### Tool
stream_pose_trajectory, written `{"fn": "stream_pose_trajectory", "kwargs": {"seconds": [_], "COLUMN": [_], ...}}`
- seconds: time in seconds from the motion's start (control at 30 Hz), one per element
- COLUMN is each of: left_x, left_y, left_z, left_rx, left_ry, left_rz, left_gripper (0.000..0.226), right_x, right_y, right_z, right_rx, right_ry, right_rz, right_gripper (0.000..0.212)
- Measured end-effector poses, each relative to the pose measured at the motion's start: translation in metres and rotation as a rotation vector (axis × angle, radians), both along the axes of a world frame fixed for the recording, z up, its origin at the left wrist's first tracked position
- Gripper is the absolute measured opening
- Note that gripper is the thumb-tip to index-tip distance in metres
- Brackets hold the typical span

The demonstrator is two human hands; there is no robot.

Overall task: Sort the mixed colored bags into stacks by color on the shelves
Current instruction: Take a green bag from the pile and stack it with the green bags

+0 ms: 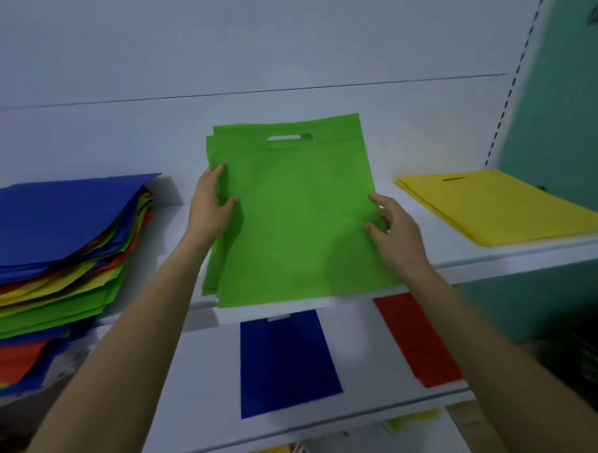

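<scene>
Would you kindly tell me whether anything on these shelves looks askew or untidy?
Yes. The mixed pile on the left is splayed, its bag edges fanned out unevenly. The green stack juts past the front edge of the upper shelf, with lower bags offset leftward. The yellow stack appears turned at an angle.

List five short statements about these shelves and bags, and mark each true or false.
1. The left hand and right hand both touch the green bags. True.
2. The yellow bags lie on the lower shelf. False: they lie on the upper shelf, right of the green bags.
3. The mixed pile at far left has blue on top. True.
4. The red bags lie left of the blue bags. False: they lie to the right.
5. The green bags' handle hole is at the near end. False: it is at the far end.
</scene>
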State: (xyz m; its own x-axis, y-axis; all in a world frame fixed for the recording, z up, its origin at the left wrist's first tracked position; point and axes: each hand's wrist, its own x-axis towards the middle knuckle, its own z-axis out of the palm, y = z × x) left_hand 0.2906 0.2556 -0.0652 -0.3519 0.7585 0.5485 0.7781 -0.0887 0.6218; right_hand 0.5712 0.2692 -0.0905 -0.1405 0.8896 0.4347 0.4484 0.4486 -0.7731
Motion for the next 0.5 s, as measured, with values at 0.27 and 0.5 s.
{"fn": "stream_pose_trajectory", "kwargs": {"seconds": [0.27, 0.5], "left_x": [-0.014, -0.021], "left_y": [0.046, 0.037], "left_z": [-0.027, -0.026], "left_rx": [-0.329, -0.456], "left_ry": [0.028, 0.127], "left_rz": [0.014, 0.082], "left_gripper": [0.062, 0.059], "right_x": [-0.017, -0.013], "right_y": [0.047, 0.060], "right_z": [-0.020, -0.018], "right_rx": [-0.116, -0.098], "right_ry": [-0.247, -0.462], "right_rz": [-0.004, -0.034], "right_gripper": [0.052, 0.056]}}
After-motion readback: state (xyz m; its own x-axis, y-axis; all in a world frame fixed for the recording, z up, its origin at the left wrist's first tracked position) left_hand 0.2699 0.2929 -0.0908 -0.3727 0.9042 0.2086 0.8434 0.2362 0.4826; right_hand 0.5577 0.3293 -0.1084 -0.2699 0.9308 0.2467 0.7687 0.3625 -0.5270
